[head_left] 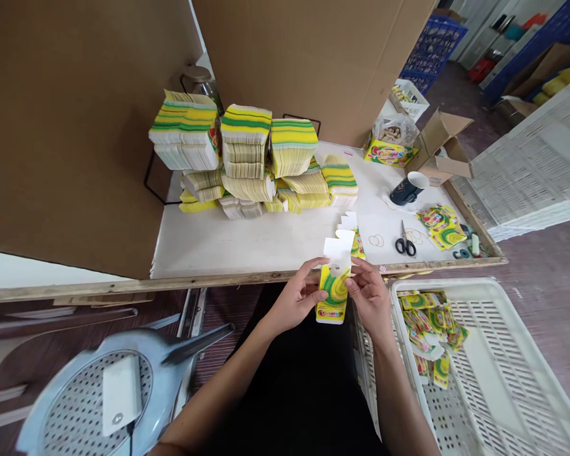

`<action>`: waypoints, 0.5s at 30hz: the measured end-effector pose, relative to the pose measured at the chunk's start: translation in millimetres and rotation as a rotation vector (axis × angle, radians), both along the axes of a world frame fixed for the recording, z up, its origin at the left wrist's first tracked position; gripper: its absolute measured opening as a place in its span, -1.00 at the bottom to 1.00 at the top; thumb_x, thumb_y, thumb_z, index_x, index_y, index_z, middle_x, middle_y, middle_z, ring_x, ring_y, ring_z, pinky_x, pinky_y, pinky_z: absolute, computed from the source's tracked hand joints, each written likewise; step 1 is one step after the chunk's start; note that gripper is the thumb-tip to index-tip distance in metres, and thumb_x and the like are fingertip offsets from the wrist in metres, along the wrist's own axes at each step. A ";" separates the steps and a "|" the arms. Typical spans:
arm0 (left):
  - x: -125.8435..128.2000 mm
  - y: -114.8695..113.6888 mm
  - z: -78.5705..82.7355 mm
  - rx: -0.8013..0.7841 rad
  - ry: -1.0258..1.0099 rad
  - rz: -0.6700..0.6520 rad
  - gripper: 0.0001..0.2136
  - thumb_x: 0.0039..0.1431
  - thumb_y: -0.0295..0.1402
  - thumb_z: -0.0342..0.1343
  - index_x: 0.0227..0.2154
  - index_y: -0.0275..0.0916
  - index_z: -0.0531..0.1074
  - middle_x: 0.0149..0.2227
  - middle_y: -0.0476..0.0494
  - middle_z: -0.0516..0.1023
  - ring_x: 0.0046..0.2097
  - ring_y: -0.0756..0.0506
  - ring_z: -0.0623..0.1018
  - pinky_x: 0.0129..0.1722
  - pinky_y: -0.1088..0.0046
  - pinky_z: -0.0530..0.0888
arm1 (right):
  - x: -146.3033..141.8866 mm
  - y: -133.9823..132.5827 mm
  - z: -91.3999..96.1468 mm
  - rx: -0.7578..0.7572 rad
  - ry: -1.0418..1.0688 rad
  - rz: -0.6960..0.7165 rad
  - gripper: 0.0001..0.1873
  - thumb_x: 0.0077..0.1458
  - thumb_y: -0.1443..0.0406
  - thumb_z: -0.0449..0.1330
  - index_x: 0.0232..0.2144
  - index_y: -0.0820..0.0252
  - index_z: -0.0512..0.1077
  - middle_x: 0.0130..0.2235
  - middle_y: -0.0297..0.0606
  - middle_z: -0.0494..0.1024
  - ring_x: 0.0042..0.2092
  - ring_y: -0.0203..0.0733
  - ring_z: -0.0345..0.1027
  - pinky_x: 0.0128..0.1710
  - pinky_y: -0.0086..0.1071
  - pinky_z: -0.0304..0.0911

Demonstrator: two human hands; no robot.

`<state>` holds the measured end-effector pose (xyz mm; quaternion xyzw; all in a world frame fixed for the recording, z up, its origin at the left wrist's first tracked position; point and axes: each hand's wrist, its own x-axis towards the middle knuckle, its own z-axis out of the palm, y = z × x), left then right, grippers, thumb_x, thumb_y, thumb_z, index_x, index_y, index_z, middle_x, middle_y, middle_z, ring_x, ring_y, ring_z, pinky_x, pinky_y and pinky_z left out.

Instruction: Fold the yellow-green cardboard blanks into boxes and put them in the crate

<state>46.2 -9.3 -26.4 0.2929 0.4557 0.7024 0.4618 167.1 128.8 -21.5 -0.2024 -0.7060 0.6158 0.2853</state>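
Note:
Between my two hands, just in front of the table edge, is a yellow and green printed carton (334, 288) with white flaps sticking up at its top. My left hand (298, 296) pinches its left side with thumb and fingers. On the opposite side, my right hand (368, 294) grips the right edge, thumb toward the front. Just beyond, partly covered by the held carton, more flat cartons (357, 240) lie on the table. Stacks of flat cartons (247, 136) stand along the back of the table, piled in layers.
Scissors (405, 244), a dark mug (408, 188) and loose cartons (441, 226) are on the table's right side. A white plastic crate (496, 335) holding small printed boxes sits low at right. At lower left is a blue-grey stool (71, 373) with a white power bank (122, 394).

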 end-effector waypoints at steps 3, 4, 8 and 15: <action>-1.0 -0.2 -3.3 -0.028 -0.016 -0.007 -0.51 0.12 -0.28 0.27 0.05 -0.16 0.19 -0.15 -0.17 0.59 -0.21 -0.09 0.61 -0.19 0.44 0.50 | 3.6 4.6 3.4 -0.011 -0.046 0.078 -0.64 0.21 0.20 0.23 0.05 0.01 0.40 -0.06 -0.22 0.51 -0.11 -0.18 0.41 -0.11 -0.31 0.35; -0.7 -0.3 -4.4 -0.041 -0.020 -0.010 -0.52 0.11 -0.27 0.28 0.01 -0.17 0.20 -0.17 -0.16 0.59 -0.24 -0.08 0.60 -0.22 0.45 0.50 | 4.8 6.5 5.0 -0.012 -0.063 0.102 -0.68 0.21 0.20 0.22 0.02 0.02 0.42 -0.08 -0.23 0.52 -0.10 -0.18 0.41 -0.11 -0.32 0.35; 2.8 -0.5 -5.8 -0.079 -0.042 -0.031 -0.52 0.05 -0.23 0.32 -0.03 -0.16 0.23 -0.22 -0.15 0.59 -0.29 -0.07 0.59 -0.28 0.46 0.48 | 6.8 12.0 10.9 0.000 -0.108 0.117 -0.82 0.20 0.17 0.23 -0.16 0.08 0.49 -0.22 -0.26 0.53 -0.18 -0.19 0.41 -0.18 -0.34 0.34; 1.6 1.0 -2.0 -0.074 -0.024 -0.085 -0.20 0.10 -0.20 0.28 0.31 -0.07 -0.04 -0.04 -0.26 0.57 -0.13 -0.16 0.62 -0.19 0.39 0.52 | 1.4 4.1 9.4 0.052 -0.034 -0.041 -0.77 0.17 0.20 0.26 -0.12 0.07 0.43 -0.23 -0.27 0.53 -0.23 -0.19 0.42 -0.19 -0.30 0.34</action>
